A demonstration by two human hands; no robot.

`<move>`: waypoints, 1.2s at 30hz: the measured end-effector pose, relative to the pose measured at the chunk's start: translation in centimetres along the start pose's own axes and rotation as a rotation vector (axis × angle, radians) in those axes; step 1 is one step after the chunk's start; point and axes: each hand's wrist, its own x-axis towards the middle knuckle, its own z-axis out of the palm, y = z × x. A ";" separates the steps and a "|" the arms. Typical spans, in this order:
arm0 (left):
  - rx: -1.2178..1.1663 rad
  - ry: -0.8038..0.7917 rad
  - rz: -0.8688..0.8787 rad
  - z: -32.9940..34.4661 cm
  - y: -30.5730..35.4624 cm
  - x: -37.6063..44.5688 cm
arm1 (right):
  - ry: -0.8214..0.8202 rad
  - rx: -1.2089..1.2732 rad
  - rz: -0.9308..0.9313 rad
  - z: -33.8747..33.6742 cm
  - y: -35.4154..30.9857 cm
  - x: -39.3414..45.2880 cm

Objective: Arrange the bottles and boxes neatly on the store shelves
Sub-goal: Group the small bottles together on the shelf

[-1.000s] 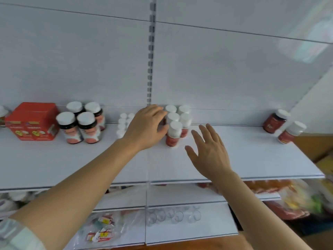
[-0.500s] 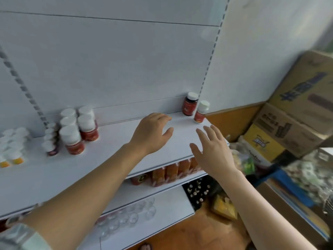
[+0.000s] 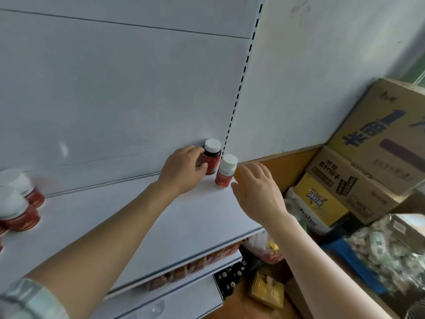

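Head view: the left hand [image 3: 181,168] curls its grip round the dark bottle [image 3: 212,157] at the back right corner of the shelf [image 3: 128,217], probably to bring it over to the others. The right hand [image 3: 257,189], fingers spread and holding nothing, hovers just beside the lighter bottle [image 3: 225,171], likely to take it next. Two stray bottles stand here; at least two grouped bottles [image 3: 20,203] show at the left edge, well apart.
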 end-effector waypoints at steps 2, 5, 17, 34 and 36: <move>0.016 -0.041 -0.033 1.0 -0.4 1.4 | -0.027 0.036 0.001 0.9 0.6 1.5; 0.044 -0.071 -0.050 2.3 -0.9 3.5 | -0.035 0.113 -0.017 1.9 1.3 4.0; 0.163 -0.048 -0.011 6.5 0.0 8.9 | -0.163 0.267 -0.264 4.7 6.5 11.4; -0.203 0.248 -0.320 0.0 -0.5 2.8 | -0.055 0.679 -0.456 2.9 5.5 13.6; -0.242 0.305 -0.363 -2.1 -0.8 0.9 | -0.041 0.706 -0.504 2.2 3.4 13.3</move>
